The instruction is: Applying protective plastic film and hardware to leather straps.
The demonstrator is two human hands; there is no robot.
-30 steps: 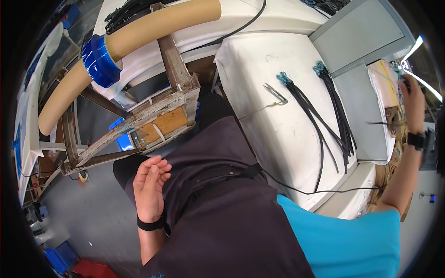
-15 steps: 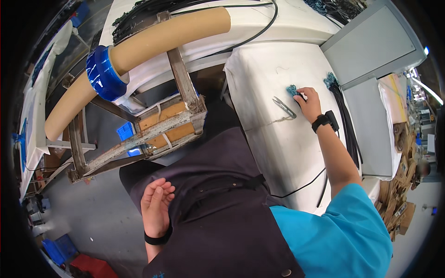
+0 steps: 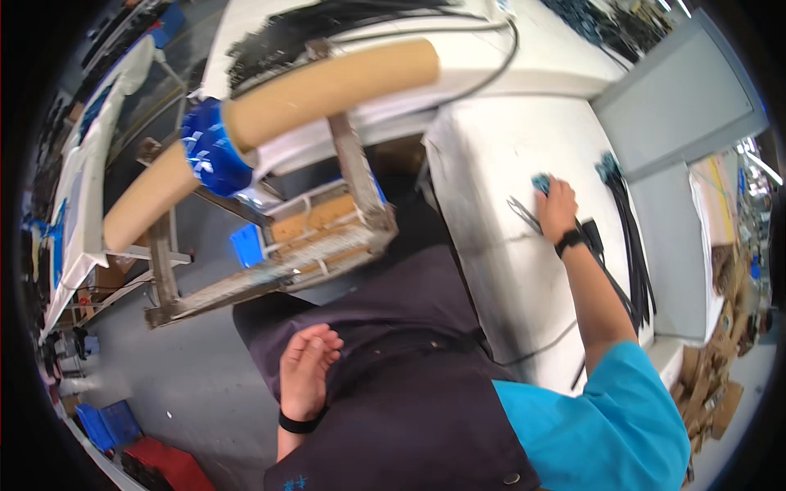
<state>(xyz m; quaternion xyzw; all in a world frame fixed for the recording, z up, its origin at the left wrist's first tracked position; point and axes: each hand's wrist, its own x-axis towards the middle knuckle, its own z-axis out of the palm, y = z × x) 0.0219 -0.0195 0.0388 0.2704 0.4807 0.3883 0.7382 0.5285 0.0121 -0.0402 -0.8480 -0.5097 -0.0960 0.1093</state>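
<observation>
My right hand (image 3: 558, 206) is closed around a small teal-ended bundle (image 3: 540, 182) on the white-covered table. The teal tips stick out beyond my fingers; the rest of the bundle is hidden under the hand. Beside my fingertips lies a thin silver tool with two legs, like tweezers (image 3: 522, 213), partly covered by the hand. To the right, a second bundle of black cables (image 3: 626, 237) with teal ends lies lengthwise on the table. My left hand (image 3: 309, 368) hovers in front of my dark apron, fingers loosely bent, holding nothing.
A metal frame (image 3: 352, 172) at the left carries a long cardboard tube (image 3: 344, 78) with a blue film roll (image 3: 214, 147) around it. Grey panels (image 3: 684, 90) stand along the table's right side. More black cables (image 3: 319, 33) lie at the back. Blue bins (image 3: 110, 423) sit at lower left.
The whole view has shifted, so the scene appears further right and lower. My right hand covers more of the teal bundle and part of the silver tool. My left hand keeps its loose bend.
</observation>
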